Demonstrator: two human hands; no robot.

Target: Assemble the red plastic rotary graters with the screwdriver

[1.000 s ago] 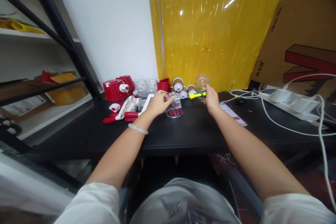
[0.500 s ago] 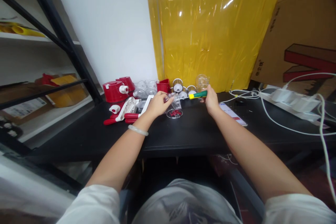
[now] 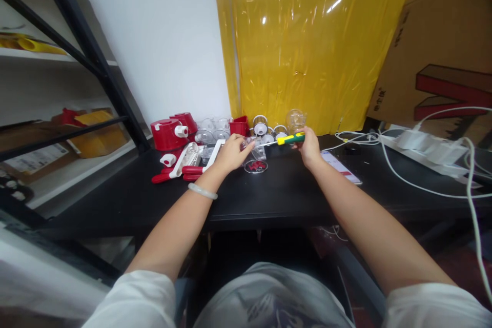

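My right hand (image 3: 308, 147) is closed round the green and yellow handle of a screwdriver (image 3: 291, 139). Its shaft points left, toward my left hand (image 3: 235, 151), which grips a clear plastic part (image 3: 249, 142) by its edge. The tip is too small to make out. Just below, a clear round dish (image 3: 256, 170) with small red pieces (image 3: 257, 165) stands on the black table (image 3: 269, 197). Left of my left hand lie white parts with red handles (image 3: 192, 170). Behind the hands are several round clear-and-metal parts (image 3: 260, 125) and a red container (image 3: 239, 126).
Red round housings (image 3: 165, 134) and clear cups (image 3: 207, 130) stand at the back left. A clear container (image 3: 295, 119) is behind my right hand. To the right are a phone (image 3: 341, 166), white cables and a power strip (image 3: 426, 154).
The screwdriver's handle has turned, showing more yellow. Both hands stay in nearly the same place.
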